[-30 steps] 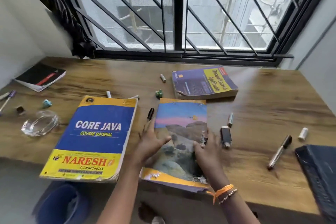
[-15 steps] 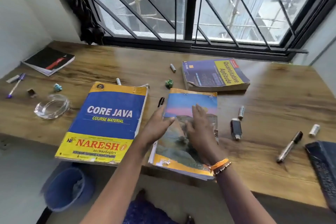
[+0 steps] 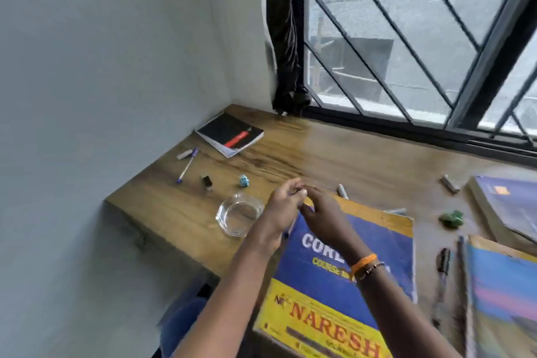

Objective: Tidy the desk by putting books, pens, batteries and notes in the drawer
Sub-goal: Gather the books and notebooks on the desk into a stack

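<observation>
Both your hands have left the landscape book (image 3: 502,293) for the CORE JAVA book's (image 3: 345,267) far corner; left hand (image 3: 280,212) and right hand (image 3: 322,218) curl fingertip to fingertip, grip unclear, probably to lift it.

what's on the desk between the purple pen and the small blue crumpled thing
In the head view, a small dark block-shaped item lies on the wooden desk between the purple pen and the blue crumpled piece.

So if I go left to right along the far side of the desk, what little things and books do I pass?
Purple pen → small black clip → black notebook → crumpled blue note → grey battery → purple book.
</observation>
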